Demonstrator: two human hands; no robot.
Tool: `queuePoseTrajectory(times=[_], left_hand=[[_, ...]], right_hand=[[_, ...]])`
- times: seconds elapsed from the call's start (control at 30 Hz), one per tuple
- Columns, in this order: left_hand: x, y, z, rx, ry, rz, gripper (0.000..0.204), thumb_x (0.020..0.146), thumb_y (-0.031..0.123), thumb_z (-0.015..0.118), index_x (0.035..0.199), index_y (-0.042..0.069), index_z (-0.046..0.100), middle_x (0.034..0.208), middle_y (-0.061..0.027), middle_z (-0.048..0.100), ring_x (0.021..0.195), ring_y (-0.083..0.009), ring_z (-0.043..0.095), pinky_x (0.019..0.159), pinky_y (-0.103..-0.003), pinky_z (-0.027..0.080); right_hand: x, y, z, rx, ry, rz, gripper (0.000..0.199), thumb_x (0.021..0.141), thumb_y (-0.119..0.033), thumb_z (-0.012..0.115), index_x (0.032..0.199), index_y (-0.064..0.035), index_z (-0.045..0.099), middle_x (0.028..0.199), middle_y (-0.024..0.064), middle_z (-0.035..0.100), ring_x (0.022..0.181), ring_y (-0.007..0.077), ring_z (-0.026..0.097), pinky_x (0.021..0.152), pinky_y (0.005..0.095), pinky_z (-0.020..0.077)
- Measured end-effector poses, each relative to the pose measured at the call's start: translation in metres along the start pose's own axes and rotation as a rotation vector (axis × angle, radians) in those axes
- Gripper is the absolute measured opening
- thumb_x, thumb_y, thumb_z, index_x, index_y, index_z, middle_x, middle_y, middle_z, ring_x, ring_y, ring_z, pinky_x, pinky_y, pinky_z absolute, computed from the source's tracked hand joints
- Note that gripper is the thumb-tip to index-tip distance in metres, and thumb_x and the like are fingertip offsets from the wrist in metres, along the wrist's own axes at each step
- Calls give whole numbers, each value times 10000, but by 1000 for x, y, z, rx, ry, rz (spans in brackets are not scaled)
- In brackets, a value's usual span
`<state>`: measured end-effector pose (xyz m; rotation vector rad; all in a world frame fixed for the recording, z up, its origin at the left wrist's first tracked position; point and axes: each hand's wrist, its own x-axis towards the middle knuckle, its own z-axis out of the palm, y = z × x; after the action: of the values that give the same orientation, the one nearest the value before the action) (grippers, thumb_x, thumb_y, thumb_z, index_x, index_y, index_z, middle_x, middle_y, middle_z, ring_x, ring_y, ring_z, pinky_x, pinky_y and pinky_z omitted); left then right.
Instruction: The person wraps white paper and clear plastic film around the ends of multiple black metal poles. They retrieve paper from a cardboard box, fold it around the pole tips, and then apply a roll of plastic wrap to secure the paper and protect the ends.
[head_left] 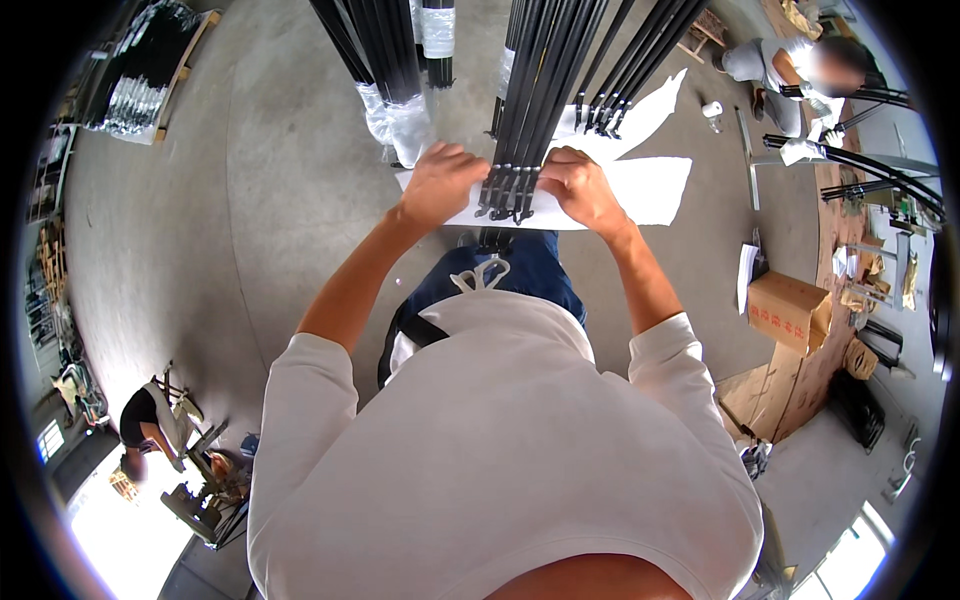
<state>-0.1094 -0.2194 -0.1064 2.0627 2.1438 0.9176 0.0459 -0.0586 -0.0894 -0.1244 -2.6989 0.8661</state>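
A bundle of long black tubes (545, 85) with small dark fittings at the near ends lies lengthwise in front of me. Beneath those ends spreads a white sheet (650, 190), which looks thin and flexible. My left hand (445, 182) is closed at the bundle's left side, fingers curled over the sheet. On the opposite side my right hand (583, 187) is closed as well, its thumb close to the tubes and the sheet between its fingers. The fingertips of both hands are partly hidden.
Left of the bundle are black tubes with clear film-wrapped ends (405, 125); more loose tubes (640, 65) lie to its right. A cardboard box (788, 310) stands at the right. One person (790, 70) works at the far right, another (155, 420) at the lower left.
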Motion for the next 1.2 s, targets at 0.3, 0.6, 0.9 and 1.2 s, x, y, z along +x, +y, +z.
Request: queuePoseTrajectory(times=[0.3,0.6,0.9,1.2], left_hand=[[-4,18,-3,-604,7,-724,152,792,69,491,900,38,389,616,-106,513,536,-198,528,501,-328,442],[-21,57,59,-1043,464,-615,425,796,59,522,1161,23,307,819,-76,465,756,-158,507,717,-269,458],[-4,36,27,-2,376,-485,586,481,386,720,926,71,507,944,-121,476,915,-306,441,792,-402,348],[27,17,77,-1169,77,-369,351,464,62,661,793,-28,579,725,-68,599,689,-120,540,627,-265,429]], right_hand=[[1,-1,22,505,39,359,155,662,-5,597,588,14,462,553,28,467,515,77,415,477,241,350],[-1,12,29,857,19,456,249,701,-27,610,531,-60,432,542,-85,361,533,6,316,455,191,250],[1,16,29,807,-55,388,249,717,-41,631,562,-69,437,559,-69,366,538,38,315,457,211,257],[-13,0,-11,588,-285,400,175,661,-22,614,745,-19,460,637,9,442,605,95,381,561,245,360]])
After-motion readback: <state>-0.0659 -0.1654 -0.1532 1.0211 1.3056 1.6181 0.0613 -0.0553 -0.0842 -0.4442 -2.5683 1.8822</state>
